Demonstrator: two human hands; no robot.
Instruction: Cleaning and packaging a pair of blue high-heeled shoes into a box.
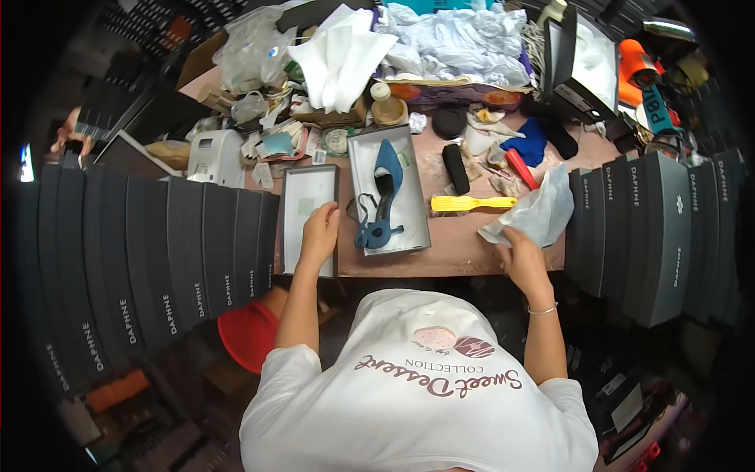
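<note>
A blue slingback heel (385, 189) lies on its side in an open grey shoebox (417, 212) with a white lining. Left of it rests the shallow box lid (287, 228), its pale inside facing up with a small square patch in it. My left hand (318, 234) is at the lid's right rim, fingers bent together over the edge; what the fingertips press on is partly hidden. On the right, my right hand (521, 256) grips the lower left edge of a crumpled whitish translucent bag (543, 208). A yellow-handled brush (473, 204) lies between the shoebox and the bag.
Dark shoeboxes stand in rows at left (149, 259) and right (661, 228). Behind are a white label printer (215, 160), a capped jar (386, 106), a black brush (454, 168), a red-handled tool (521, 167), a blue cloth (525, 143) and a tissue-filled carton (452, 93).
</note>
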